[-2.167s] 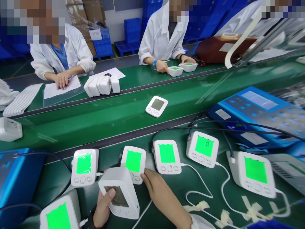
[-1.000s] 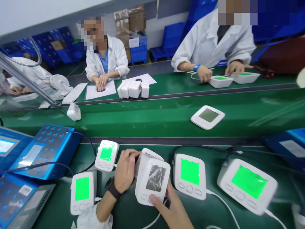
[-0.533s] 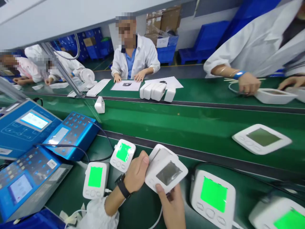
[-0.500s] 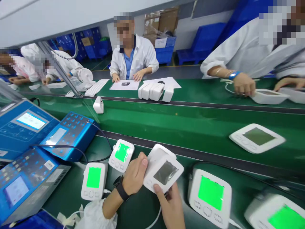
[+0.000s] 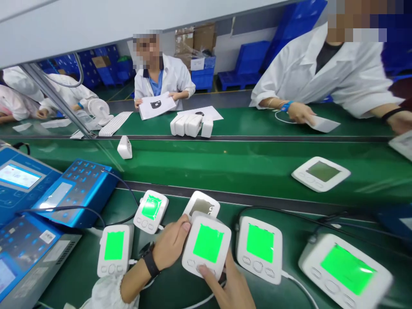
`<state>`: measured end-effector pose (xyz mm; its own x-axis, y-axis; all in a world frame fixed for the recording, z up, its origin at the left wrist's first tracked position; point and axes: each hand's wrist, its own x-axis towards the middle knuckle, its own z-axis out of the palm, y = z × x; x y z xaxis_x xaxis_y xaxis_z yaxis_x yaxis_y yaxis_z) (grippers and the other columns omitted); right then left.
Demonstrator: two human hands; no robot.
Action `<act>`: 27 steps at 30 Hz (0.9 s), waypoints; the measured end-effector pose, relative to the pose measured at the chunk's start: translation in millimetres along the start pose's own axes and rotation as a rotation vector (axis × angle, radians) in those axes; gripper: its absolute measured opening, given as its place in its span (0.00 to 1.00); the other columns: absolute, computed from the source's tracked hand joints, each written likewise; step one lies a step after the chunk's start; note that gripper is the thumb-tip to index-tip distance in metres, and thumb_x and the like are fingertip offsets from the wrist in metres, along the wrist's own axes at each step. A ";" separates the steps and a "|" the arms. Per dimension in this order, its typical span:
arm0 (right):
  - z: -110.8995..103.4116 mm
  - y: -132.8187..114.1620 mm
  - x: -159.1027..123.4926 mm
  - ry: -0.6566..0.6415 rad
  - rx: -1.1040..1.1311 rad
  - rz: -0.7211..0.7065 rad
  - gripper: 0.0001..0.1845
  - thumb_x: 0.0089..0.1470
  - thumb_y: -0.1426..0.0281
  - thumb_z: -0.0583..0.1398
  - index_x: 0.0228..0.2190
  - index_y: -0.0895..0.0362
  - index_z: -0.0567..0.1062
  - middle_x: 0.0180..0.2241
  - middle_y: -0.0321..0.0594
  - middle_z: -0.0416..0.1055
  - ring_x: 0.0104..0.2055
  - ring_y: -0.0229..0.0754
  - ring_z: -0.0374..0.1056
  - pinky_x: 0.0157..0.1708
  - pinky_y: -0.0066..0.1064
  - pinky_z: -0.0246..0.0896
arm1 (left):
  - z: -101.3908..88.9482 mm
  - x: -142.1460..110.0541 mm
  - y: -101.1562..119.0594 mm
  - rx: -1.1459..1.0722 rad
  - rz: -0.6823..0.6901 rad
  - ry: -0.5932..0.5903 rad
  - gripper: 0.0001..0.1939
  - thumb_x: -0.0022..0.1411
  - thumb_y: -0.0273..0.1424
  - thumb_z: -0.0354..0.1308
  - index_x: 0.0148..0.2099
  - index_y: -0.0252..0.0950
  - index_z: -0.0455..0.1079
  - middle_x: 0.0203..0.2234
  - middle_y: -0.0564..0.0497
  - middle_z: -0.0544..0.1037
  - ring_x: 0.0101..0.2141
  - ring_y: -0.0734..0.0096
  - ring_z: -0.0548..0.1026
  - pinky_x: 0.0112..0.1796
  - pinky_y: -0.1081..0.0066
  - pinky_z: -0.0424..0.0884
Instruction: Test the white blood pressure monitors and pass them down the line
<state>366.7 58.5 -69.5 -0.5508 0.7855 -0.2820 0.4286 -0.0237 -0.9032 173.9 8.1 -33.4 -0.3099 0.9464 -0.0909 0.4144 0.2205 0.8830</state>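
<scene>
My left hand (image 5: 170,243) grips the left side of a white desktop monitor unit (image 5: 207,245) whose screen glows green. My right hand (image 5: 227,285) holds the unit's front edge from below, thumb on its middle button. The unit stands tilted on the green bench in a row of similar units. Just behind it lies another white unit (image 5: 202,206) with a dark screen. A black watch sits on my left wrist.
Lit units stand at the left (image 5: 150,210), (image 5: 113,249) and right (image 5: 260,242), (image 5: 344,266), with cables. Blue test instruments (image 5: 74,193) fill the left. A dark-screened unit (image 5: 320,173) rides the conveyor belt (image 5: 225,165). Co-workers in white coats sit across, one holding a paper (image 5: 156,105).
The held unit's screen has gone from dark to lit green, and it now sits lower and more upright. A second dark unit shows behind it. The co-worker opposite has lifted a paper.
</scene>
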 end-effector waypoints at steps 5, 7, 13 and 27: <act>2.2 7.9 0.3 -0.014 0.010 -0.021 0.36 0.61 0.49 0.57 0.64 0.51 0.64 0.47 0.44 0.82 0.46 0.57 0.79 0.44 0.39 0.75 | 6.9 -4.2 4.2 -0.033 -0.049 0.022 0.20 0.78 0.47 0.33 0.37 0.43 0.55 0.27 0.56 0.66 0.27 0.66 0.67 0.31 0.65 0.61; 3.0 11.1 1.1 -0.024 0.003 -0.060 0.37 0.61 0.50 0.57 0.66 0.50 0.61 0.52 0.44 0.80 0.50 0.57 0.78 0.48 0.40 0.74 | 5.7 -8.7 4.2 0.019 -0.059 0.010 0.21 0.78 0.47 0.33 0.38 0.43 0.56 0.30 0.53 0.70 0.31 0.64 0.70 0.34 0.63 0.64; 6.9 24.1 -2.7 -0.002 -0.060 -0.113 0.41 0.64 0.50 0.55 0.70 0.55 0.55 0.58 0.51 0.74 0.57 0.59 0.74 0.52 0.43 0.72 | -1.6 -17.3 9.0 0.490 0.025 -0.078 0.29 0.75 0.54 0.32 0.50 0.37 0.62 0.39 0.41 0.75 0.40 0.49 0.73 0.40 0.53 0.68; 13.8 49.6 -2.7 -0.050 0.100 0.056 0.43 0.58 0.44 0.58 0.67 0.55 0.61 0.50 0.47 0.81 0.47 0.57 0.80 0.48 0.39 0.74 | -16.4 93.2 -0.5 0.363 0.047 -0.002 0.28 0.64 0.48 0.63 0.59 0.38 0.69 0.50 0.40 0.77 0.51 0.50 0.76 0.52 0.53 0.75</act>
<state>379.6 46.7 -118.0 -0.5644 0.7492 -0.3466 0.3877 -0.1301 -0.9125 130.8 92.4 -34.7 -0.2823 0.9577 -0.0553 0.7052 0.2463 0.6649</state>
